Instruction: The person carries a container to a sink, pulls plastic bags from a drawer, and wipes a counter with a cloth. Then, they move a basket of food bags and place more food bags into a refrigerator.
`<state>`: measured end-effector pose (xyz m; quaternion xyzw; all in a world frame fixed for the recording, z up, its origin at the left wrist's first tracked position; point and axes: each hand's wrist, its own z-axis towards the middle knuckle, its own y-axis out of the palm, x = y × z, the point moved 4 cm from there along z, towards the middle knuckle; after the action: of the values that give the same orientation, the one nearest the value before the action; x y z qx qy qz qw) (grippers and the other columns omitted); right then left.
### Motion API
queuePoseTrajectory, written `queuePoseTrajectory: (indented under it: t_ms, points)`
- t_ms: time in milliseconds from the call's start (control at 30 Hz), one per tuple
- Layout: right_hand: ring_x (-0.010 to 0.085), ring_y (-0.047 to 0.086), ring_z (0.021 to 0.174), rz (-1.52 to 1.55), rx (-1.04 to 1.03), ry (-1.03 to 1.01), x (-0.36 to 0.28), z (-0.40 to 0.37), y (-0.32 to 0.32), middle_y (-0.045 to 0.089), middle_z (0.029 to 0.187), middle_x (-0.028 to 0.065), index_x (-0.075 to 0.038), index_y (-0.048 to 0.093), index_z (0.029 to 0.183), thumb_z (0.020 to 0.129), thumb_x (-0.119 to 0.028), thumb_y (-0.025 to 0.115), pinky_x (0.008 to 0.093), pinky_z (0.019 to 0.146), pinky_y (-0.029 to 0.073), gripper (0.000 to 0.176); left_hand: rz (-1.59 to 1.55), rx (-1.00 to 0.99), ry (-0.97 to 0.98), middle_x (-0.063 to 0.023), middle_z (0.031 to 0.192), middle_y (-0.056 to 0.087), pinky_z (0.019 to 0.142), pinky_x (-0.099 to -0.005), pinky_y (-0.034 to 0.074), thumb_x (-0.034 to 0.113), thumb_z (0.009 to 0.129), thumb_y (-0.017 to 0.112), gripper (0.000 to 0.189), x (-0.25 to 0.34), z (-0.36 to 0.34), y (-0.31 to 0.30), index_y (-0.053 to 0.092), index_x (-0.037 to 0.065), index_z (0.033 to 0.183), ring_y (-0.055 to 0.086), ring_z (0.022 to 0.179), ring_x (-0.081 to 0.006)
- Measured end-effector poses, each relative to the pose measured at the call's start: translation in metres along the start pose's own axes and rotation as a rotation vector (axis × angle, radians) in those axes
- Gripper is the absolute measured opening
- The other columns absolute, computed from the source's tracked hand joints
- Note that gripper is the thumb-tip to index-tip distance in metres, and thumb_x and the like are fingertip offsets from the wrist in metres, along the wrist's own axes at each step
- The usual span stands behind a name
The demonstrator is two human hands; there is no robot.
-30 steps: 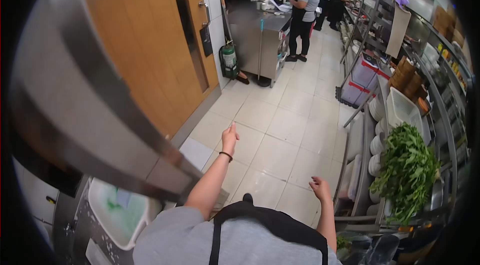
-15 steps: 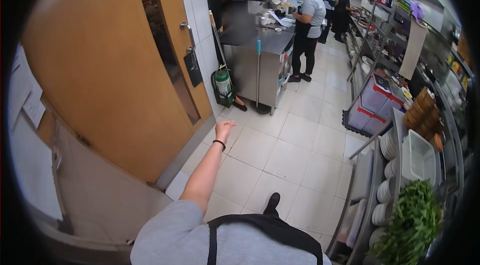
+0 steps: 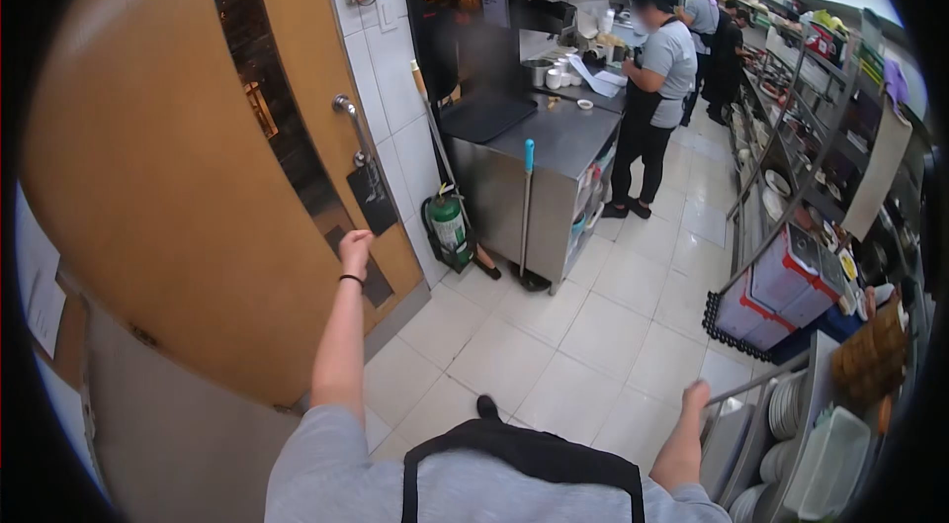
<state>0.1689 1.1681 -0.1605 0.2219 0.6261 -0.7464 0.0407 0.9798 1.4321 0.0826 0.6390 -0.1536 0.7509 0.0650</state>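
Wooden door (image 3: 168, 177), left hand (image 3: 356, 254) before it, fingers curled, metal handle (image 3: 344, 107) on door, right hand (image 3: 696, 396) well right of door, finger state unclear, stacked white plates (image 3: 783, 409) farther right.

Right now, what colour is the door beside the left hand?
The door is orange-brown, with a wood look; it shows best in the head view.

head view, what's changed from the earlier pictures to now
The view has moved forward, and the leafy greens have left it. The left hand has swung leftward and now shows against the wooden door; the right hand is back in view near the stacked plates. No grasp or release shows. The nearest co-worker still stands at the steel counter, the fire extinguisher beside it.
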Motion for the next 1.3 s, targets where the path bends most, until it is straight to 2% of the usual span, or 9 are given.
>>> queuePoseTrajectory:
  t_ms: [133, 233, 433, 567, 600, 667, 800, 1000, 1300]
  points:
    - [0.0306, 0.059, 0.088, 0.106, -0.434, -0.396, -0.162, 0.089, 0.073, 0.061, 0.091, 0.0206, -0.005, 0.066, 0.081, 0.055, -0.011, 0.072, 0.0394, 0.074, 0.049, 0.028, 0.019, 0.134, 0.155, -0.0072, 0.092, 0.062, 0.075, -0.027, 0.045, 0.014, 0.077, 0.066, 0.026, 0.02, 0.105, -0.005, 0.059, -0.001, 0.097, 0.057, 0.083, -0.0134]
    - [0.0301, 0.059, 0.091, 0.109, -0.516, -0.287, -0.232, 0.109, 0.101, 0.063, 0.093, 0.0175, -0.008, 0.067, 0.092, 0.048, -0.014, 0.077, 0.0364, 0.079, 0.049, 0.046, 0.112, 0.271, 0.141, -0.0142, 0.112, 0.055, 0.087, -0.0299, 0.04, 0.029, 0.073, 0.07, 0.065, 0.048, 0.175, 0.007, 0.043, -0.006, 0.12, 0.052, 0.102, -0.0206]
    - [0.0214, 0.063, 0.083, -0.094, -0.662, -0.291, -0.199, 0.158, 0.194, 0.066, 0.09, 0.0083, -0.012, 0.068, 0.09, 0.061, -0.031, 0.072, 0.032, 0.076, 0.05, 0.035, 0.115, 0.275, 0.106, -0.0191, 0.127, 0.042, 0.098, -0.0335, 0.03, 0.041, 0.068, 0.071, 0.09, 0.084, 0.317, 0.065, 0.028, -0.009, 0.129, 0.04, 0.119, -0.0231]
    - [0.0255, 0.062, 0.087, -0.042, -0.733, -0.123, -0.185, 0.185, 0.196, 0.065, 0.088, 0.0115, -0.009, 0.069, 0.085, 0.062, -0.027, 0.072, 0.0343, 0.079, 0.049, 0.031, -0.162, 0.154, -0.016, -0.0117, 0.086, 0.061, 0.079, -0.0327, 0.04, 0.037, 0.07, 0.07, 0.049, 0.069, 0.377, 0.098, 0.057, -0.004, 0.093, 0.057, 0.08, -0.0187]
    - [0.0258, 0.062, 0.088, -0.083, -0.778, -0.122, -0.189, 0.192, 0.2, 0.065, 0.09, 0.0113, -0.009, 0.069, 0.086, 0.062, -0.029, 0.072, 0.0345, 0.08, 0.048, 0.032, -0.138, 0.317, 0.069, -0.0055, 0.062, 0.057, 0.06, -0.0312, 0.04, 0.029, 0.072, 0.067, 0.029, 0.067, 0.379, 0.103, 0.056, 0.002, 0.071, 0.053, 0.056, -0.0143]
    - [0.0265, 0.06, 0.091, -0.233, -0.856, -0.319, -0.214, 0.215, 0.227, 0.064, 0.094, 0.0104, -0.011, 0.068, 0.087, 0.063, -0.035, 0.07, 0.0351, 0.082, 0.047, 0.034, -0.058, 0.399, 0.058, -0.0057, 0.059, 0.056, 0.055, -0.0303, 0.04, 0.025, 0.072, 0.065, 0.025, 0.065, 0.384, 0.106, 0.055, 0.002, 0.069, 0.052, 0.052, -0.0145]
    - [0.0274, 0.056, 0.098, -0.65, -1.059, -1.029, -0.322, 0.244, 0.346, 0.061, 0.102, 0.0095, -0.013, 0.066, 0.095, 0.069, -0.045, 0.063, 0.0372, 0.084, 0.045, 0.041, -0.072, 0.528, 0.072, -0.0046, 0.051, 0.05, 0.044, -0.0278, 0.038, 0.016, 0.072, 0.06, 0.018, 0.079, 0.351, 0.117, 0.05, 0.004, 0.062, 0.049, 0.043, -0.0146]
    - [0.0314, 0.056, 0.094, -0.046, -1.233, -1.698, -0.628, 0.137, 0.345, 0.06, 0.101, 0.0142, -0.011, 0.058, 0.107, 0.075, -0.039, 0.058, 0.04, 0.081, 0.044, 0.042, -0.087, 0.493, 0.057, -0.0025, 0.052, 0.047, 0.048, -0.0255, 0.038, 0.012, 0.075, 0.059, 0.018, 0.11, 0.233, 0.148, 0.048, 0.006, 0.062, 0.047, 0.048, -0.0116]
    - [0.031, 0.056, 0.095, -0.165, -1.362, -1.931, -0.826, 0.006, 0.334, 0.061, 0.096, 0.0135, -0.009, 0.062, 0.098, 0.069, -0.025, 0.06, 0.0397, 0.083, 0.044, 0.033, -0.101, 0.347, -0.049, -0.0116, 0.063, 0.055, 0.053, -0.0299, 0.046, 0.021, 0.077, 0.063, 0.026, 0.136, -0.027, 0.13, 0.048, -0.001, 0.075, 0.056, 0.054, -0.0198]
